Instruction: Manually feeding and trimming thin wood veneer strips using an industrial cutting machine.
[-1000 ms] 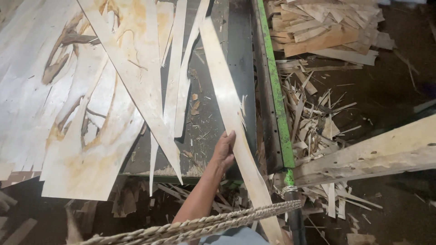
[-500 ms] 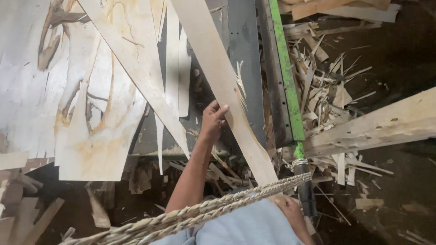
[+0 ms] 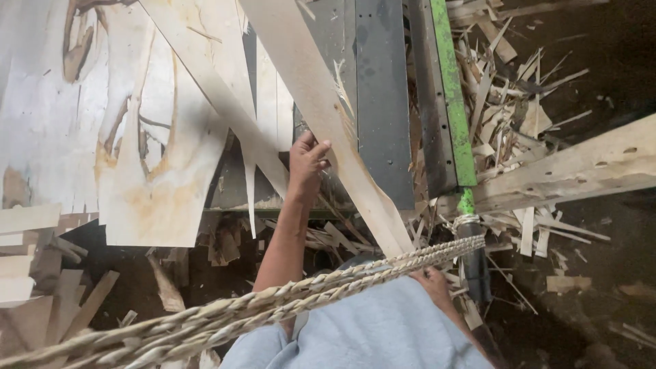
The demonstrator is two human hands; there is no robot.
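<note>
Wide veneer sheets (image 3: pixel 137 137) spread over the far left of the grey worktop (image 3: pixel 383 102), edges overhanging; could slide off if nudged; long veneer strip (image 3: pixel 321 116) running from far centre to near right, likely to snap or splinter under bending; left hand (image 3: pixel 306 160) pinching its left edge, fingers curled; right hand (image 3: pixel 430 280) near, behind braided rope (image 3: pixel 273 301), grip impossible to judge.

Grey machine table (image 3: pixel 374 82) carrying veneer sheets (image 3: pixel 130 130) and a long strip (image 3: pixel 321 109), lying overlapped across it. Scraps (image 3: pixel 506 75) piling on the dark floor (image 3: pixel 615 294) beside and beneath.
</note>
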